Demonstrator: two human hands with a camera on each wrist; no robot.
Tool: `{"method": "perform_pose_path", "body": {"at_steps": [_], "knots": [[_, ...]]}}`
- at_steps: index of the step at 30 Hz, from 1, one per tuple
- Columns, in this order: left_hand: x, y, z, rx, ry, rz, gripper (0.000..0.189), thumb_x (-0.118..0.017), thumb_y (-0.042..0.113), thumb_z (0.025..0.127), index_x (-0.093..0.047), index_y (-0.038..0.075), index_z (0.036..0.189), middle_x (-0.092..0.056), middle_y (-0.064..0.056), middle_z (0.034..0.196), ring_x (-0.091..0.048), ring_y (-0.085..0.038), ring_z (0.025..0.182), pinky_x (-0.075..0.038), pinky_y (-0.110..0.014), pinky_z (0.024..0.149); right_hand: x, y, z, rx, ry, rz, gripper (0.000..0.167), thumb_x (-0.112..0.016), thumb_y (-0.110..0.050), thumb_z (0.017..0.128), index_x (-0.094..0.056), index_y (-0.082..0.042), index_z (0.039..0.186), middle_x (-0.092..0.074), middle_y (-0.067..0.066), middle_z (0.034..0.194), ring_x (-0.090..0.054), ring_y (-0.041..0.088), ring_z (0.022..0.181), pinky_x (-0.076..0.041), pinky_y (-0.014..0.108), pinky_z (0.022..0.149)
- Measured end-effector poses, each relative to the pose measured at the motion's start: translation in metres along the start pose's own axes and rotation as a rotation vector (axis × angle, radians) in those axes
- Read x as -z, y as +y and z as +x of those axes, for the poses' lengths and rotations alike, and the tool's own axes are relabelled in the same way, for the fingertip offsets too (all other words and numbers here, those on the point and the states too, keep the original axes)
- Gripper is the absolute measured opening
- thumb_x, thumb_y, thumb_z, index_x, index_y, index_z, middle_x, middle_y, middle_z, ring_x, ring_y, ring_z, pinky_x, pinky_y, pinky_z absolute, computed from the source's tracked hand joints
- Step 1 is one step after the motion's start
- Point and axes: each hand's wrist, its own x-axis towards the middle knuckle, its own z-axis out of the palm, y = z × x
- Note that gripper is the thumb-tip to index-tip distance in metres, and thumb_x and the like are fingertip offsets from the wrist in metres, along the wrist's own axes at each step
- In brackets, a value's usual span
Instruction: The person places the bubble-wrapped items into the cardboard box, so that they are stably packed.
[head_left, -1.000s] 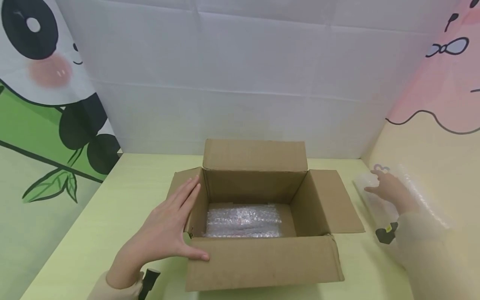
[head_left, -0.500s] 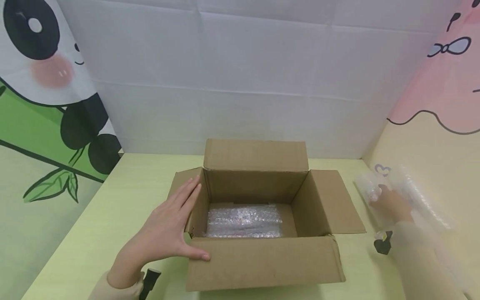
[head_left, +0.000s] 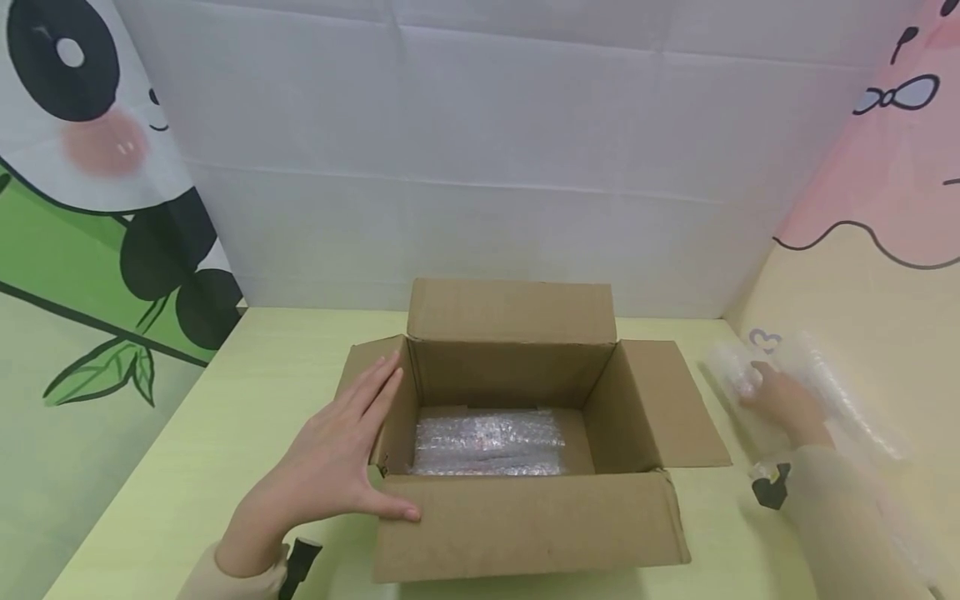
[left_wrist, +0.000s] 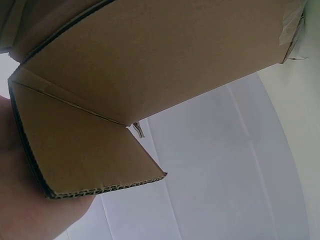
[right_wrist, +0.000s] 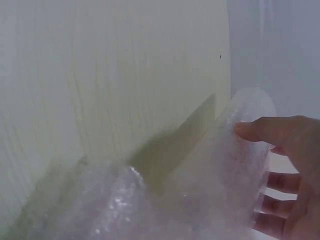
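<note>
An open cardboard box stands in the middle of the table with its flaps folded outward. A bundle in clear bubble wrap lies on the box floor. My left hand rests on the box's left side, fingers straight along the left flap and thumb on the front flap. Behind a cardboard flap, most of that hand is hidden in the left wrist view. On the right, my right hand pinches a loose sheet of bubble wrap, thumb on one face and fingers at the other.
A rolled length of bubble wrap lies against the right wall. Behind the pale yellow table hangs a white cloth backdrop. A panda picture covers the left wall.
My right hand has come down onto the bubble wrap and taken hold of it, shifting the sheet slightly. My left hand and the box have stayed in place.
</note>
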Motion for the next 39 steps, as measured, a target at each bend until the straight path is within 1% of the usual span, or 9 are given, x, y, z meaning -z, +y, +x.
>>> {"method": "perform_pose_path", "body": {"at_steps": [3, 6, 10, 14, 21, 26, 31, 36, 39], "knots": [[0.000, 0.000, 0.000, -0.001, 0.003, 0.001, 0.139, -0.060, 0.090, 0.055, -0.023, -0.003, 0.152, -0.021, -0.016, 0.161, -0.027, -0.035, 0.145, -0.050, -0.050, 0.096, 0.009, -0.004, 0.003, 0.017, 0.017, -0.001, 0.069, -0.047, -0.042, 0.096, -0.036, 0.012, 0.138, -0.052, 0.044, 0.119, -0.055, 0.061, 0.103, -0.049, 0.062, 0.073], [-0.001, -0.001, 0.000, -0.002, 0.003, -0.002, 0.139, -0.060, 0.090, 0.055, -0.023, -0.003, 0.152, -0.021, -0.016, 0.161, -0.027, -0.035, 0.145, -0.049, -0.050, 0.098, 0.024, -0.013, 0.003, 0.010, 0.007, -0.013, 0.075, -0.044, -0.048, 0.097, -0.031, 0.009, 0.143, -0.048, 0.044, 0.125, -0.051, 0.063, 0.108, -0.049, 0.063, 0.067], [-0.001, -0.001, 0.000, -0.003, 0.003, -0.006, 0.139, -0.061, 0.090, 0.055, -0.023, -0.003, 0.152, -0.021, -0.016, 0.161, -0.027, -0.035, 0.145, -0.048, -0.050, 0.098, 0.047, -0.027, 0.000, 0.006, 0.013, -0.016, 0.076, -0.044, -0.052, 0.097, -0.029, 0.004, 0.146, -0.045, 0.042, 0.130, -0.050, 0.062, 0.110, -0.048, 0.063, 0.062], [0.000, -0.002, 0.000, -0.005, 0.006, -0.008, 0.138, -0.061, 0.090, 0.055, -0.024, -0.004, 0.151, -0.022, -0.017, 0.160, -0.027, -0.035, 0.145, -0.048, -0.050, 0.098, 0.069, -0.044, -0.004, 0.031, 0.072, -0.032, 0.072, -0.049, -0.049, 0.096, -0.034, 0.002, 0.143, -0.049, 0.040, 0.124, -0.053, 0.059, 0.105, -0.047, 0.062, 0.061], [0.001, -0.003, 0.000, -0.008, 0.009, -0.014, 0.138, -0.061, 0.089, 0.056, -0.026, -0.004, 0.150, -0.023, -0.017, 0.160, -0.029, -0.036, 0.144, -0.049, -0.051, 0.097, 0.100, -0.081, -0.012, 0.098, 0.192, -0.068, 0.068, -0.054, -0.045, 0.095, -0.037, -0.002, 0.144, -0.051, 0.035, 0.124, -0.055, 0.052, 0.103, -0.046, 0.065, 0.064], [0.002, -0.003, -0.001, -0.005, 0.005, -0.016, 0.138, -0.061, 0.089, 0.056, -0.025, -0.004, 0.151, -0.023, -0.017, 0.160, -0.029, -0.035, 0.144, -0.049, -0.051, 0.096, 0.120, -0.111, -0.019, 0.172, 0.272, -0.082, 0.067, -0.062, -0.040, 0.091, -0.039, -0.009, 0.146, -0.056, 0.031, 0.118, -0.060, 0.045, 0.095, -0.048, 0.056, 0.058], [0.002, -0.003, -0.001, 0.005, -0.003, -0.017, 0.139, -0.061, 0.090, 0.055, -0.025, -0.004, 0.151, -0.022, -0.017, 0.160, -0.028, -0.035, 0.144, -0.049, -0.051, 0.097, 0.139, -0.146, -0.029, 0.256, 0.324, -0.076, 0.069, -0.070, -0.032, 0.086, -0.041, -0.015, 0.146, -0.058, 0.026, 0.123, -0.062, 0.042, 0.097, -0.048, 0.056, 0.059], [0.001, -0.003, 0.000, 0.013, -0.007, -0.017, 0.140, -0.061, 0.090, 0.054, -0.025, -0.004, 0.151, -0.021, -0.017, 0.160, -0.027, -0.035, 0.145, -0.049, -0.052, 0.097, 0.155, -0.184, -0.040, 0.375, 0.376, -0.071, 0.071, -0.076, -0.027, 0.081, -0.045, -0.017, 0.144, -0.060, 0.021, 0.125, -0.064, 0.038, 0.091, -0.048, 0.051, 0.057], [0.001, -0.003, 0.000, 0.013, -0.006, -0.019, 0.141, -0.061, 0.091, 0.053, -0.025, -0.004, 0.151, -0.021, -0.017, 0.160, -0.027, -0.035, 0.145, -0.049, -0.052, 0.097, 0.162, -0.207, -0.047, 0.473, 0.395, -0.061, 0.072, -0.079, -0.024, 0.079, -0.047, -0.018, 0.143, -0.062, 0.017, 0.124, -0.064, 0.033, 0.090, -0.048, 0.046, 0.057]]}}
